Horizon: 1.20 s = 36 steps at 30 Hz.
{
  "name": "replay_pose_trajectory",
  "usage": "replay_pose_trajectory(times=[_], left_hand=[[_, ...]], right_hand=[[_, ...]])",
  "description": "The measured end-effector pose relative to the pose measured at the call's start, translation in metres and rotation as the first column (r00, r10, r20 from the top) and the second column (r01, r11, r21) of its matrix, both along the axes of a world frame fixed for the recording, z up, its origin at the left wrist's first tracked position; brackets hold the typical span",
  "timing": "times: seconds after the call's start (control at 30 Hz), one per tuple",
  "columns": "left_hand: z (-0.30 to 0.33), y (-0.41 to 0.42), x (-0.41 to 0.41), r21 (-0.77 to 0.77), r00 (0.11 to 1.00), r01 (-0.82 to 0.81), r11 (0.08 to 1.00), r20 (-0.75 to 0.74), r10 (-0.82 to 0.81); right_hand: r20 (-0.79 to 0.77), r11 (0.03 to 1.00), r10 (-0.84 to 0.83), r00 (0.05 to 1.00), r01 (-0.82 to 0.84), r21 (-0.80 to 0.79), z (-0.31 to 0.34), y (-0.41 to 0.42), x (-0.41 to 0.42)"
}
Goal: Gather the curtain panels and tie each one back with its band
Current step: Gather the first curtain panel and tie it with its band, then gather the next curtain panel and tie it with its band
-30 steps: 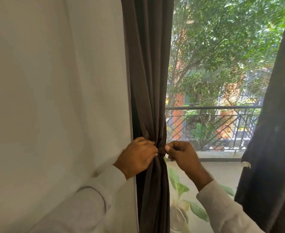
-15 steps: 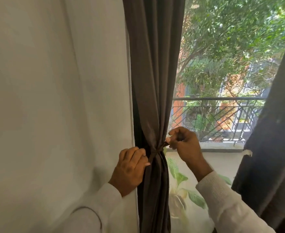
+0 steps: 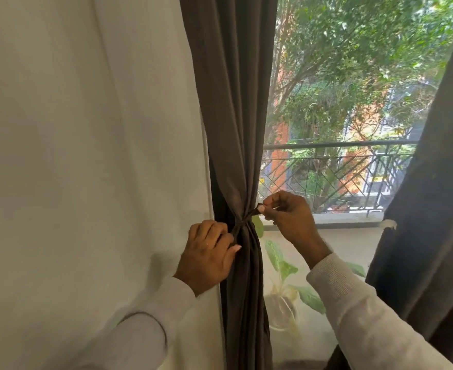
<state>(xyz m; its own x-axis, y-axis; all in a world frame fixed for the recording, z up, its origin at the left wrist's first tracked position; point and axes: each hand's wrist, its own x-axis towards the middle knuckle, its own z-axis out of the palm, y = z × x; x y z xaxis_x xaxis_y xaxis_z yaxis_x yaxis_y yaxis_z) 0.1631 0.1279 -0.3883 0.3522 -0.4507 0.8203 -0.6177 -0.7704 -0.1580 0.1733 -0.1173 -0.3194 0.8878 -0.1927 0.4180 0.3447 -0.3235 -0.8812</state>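
A dark brown curtain panel (image 3: 230, 108) hangs gathered at the left side of the window, cinched by a thin brown band (image 3: 245, 219). My right hand (image 3: 289, 217) pinches the band's free end just right of the gather, pulled up and to the right. My left hand (image 3: 209, 252) sits at the panel's left edge below the cinch, its fingers curled on the band or the fabric there. A second dark curtain panel (image 3: 430, 209) hangs loose at the right edge of the view.
A white wall (image 3: 86, 156) fills the left half. Behind the glass are a balcony railing (image 3: 337, 166) and trees. A frosted lower pane with a leaf print (image 3: 286, 268) sits below the sill.
My right hand has drawn the band's end up and to the right, tightening the cinch. My left hand slid down from the knot to the panel's left edge.
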Motion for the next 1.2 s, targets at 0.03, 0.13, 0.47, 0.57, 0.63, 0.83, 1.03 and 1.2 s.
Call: replay_pose_trajectory(times=[0.03,0.13,0.47,0.57,0.63,0.83,1.03,1.2], left_hand=[[0.002,-0.003,0.0,-0.009,1.0,0.015,1.0,0.002,-0.015],[0.008,-0.013,0.002,0.006,0.999,0.049,0.999,0.019,-0.049],[0.025,-0.06,-0.014,-0.049,0.999,-0.041,0.998,0.005,0.041],[0.026,-0.081,-0.024,-0.076,0.997,-0.075,0.994,0.0,0.075],[0.029,-0.099,-0.03,-0.085,0.995,-0.097,0.992,-0.011,0.097],[0.054,-0.161,-0.037,-0.039,0.998,-0.057,0.998,-0.02,0.057],[0.126,-0.226,-0.019,-0.078,0.998,0.046,0.996,0.056,-0.042],[0.208,-0.278,0.006,-0.175,0.985,0.163,0.971,0.088,-0.15]], right_hand=[[0.0,1.0,-0.016,1.0,0.016,-0.004,-0.002,-0.001,0.0],[0.009,0.998,-0.064,0.998,0.064,0.004,-0.009,-0.005,-0.003],[-0.008,0.998,0.031,1.0,-0.031,-0.049,-0.021,-0.055,-0.013],[0.019,0.99,0.066,0.998,-0.063,-0.129,-0.019,-0.086,-0.022],[0.033,0.985,0.064,0.997,-0.058,-0.161,-0.016,-0.108,-0.029],[0.092,0.984,0.022,0.995,-0.005,-0.178,-0.002,-0.168,-0.053],[0.183,0.983,-0.039,0.982,0.071,-0.167,0.052,-0.217,-0.063],[0.355,0.949,-0.159,0.921,0.241,-0.203,0.13,-0.251,-0.073]])
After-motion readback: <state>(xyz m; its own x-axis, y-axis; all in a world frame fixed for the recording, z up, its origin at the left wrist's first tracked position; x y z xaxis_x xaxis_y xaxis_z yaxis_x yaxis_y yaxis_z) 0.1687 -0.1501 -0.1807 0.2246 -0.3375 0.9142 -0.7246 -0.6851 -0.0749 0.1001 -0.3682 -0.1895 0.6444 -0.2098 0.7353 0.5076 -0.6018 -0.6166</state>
